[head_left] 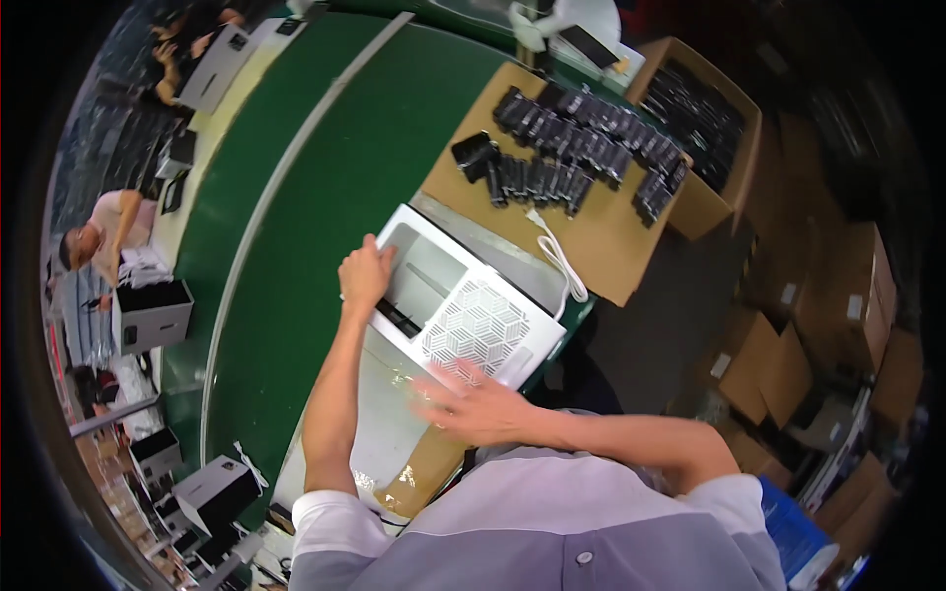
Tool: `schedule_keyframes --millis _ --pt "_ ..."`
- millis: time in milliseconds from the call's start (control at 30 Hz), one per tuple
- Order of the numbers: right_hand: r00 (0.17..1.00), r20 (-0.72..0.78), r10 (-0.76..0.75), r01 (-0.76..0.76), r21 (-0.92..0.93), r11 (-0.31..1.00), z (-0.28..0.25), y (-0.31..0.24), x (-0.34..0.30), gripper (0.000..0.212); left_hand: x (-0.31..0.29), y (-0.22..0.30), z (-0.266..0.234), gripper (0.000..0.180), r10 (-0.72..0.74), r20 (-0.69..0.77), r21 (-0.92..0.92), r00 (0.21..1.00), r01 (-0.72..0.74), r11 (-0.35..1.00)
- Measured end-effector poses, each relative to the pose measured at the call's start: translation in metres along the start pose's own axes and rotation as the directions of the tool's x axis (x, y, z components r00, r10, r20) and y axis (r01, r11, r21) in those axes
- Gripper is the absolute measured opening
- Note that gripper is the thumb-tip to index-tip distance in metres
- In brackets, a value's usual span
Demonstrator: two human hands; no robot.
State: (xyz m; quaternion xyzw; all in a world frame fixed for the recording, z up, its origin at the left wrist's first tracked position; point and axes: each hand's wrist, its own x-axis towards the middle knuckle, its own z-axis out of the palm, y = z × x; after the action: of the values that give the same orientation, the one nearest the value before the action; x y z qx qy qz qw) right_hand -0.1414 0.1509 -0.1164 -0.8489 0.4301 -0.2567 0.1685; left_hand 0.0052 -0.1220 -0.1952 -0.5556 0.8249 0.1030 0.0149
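White plastic is what I am looking at first: a white box-shaped machine with a patterned grille on top is lying near the middle of the view, at the edge of the green belt. My left hand is gripping the machine's corner at about 9 o'clock from its middle, with the fingers curling over the edge. My right hand is lying flat and open, fingers spread, at about 6 o'clock from the machine, touching its near edge; it is looking a bit blurry. A white cable is hanging in a loop at about 3 o'clock from the machine. A brown cardboard sheet is sitting at about 1 o'clock, and many small black parts are lying in rows on it. An open cardboard box with more black parts inside is standing further out toward 2 o'clock. More brown boxes are piling up at 3 o'clock. Clear plastic wrap is lying under my arms at 7 o'clock. Another person is working far off at 9 o'clock, near a grey machine.
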Motion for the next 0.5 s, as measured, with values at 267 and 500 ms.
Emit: schedule_keyframes --millis 267,500 --pt "0.998 0.054 -0.026 0.029 -0.049 0.998 0.042 0.026 -0.004 0.083 -0.002 0.002 -0.006 0.038 -0.011 0.012 0.015 1.000 0.011 1.000" --pt "0.941 -0.116 0.317 -0.334 -0.182 0.925 0.001 0.077 -0.040 0.074 -0.004 0.019 -0.014 0.037 -0.017 0.004 0.001 1.000 0.017 1.000"
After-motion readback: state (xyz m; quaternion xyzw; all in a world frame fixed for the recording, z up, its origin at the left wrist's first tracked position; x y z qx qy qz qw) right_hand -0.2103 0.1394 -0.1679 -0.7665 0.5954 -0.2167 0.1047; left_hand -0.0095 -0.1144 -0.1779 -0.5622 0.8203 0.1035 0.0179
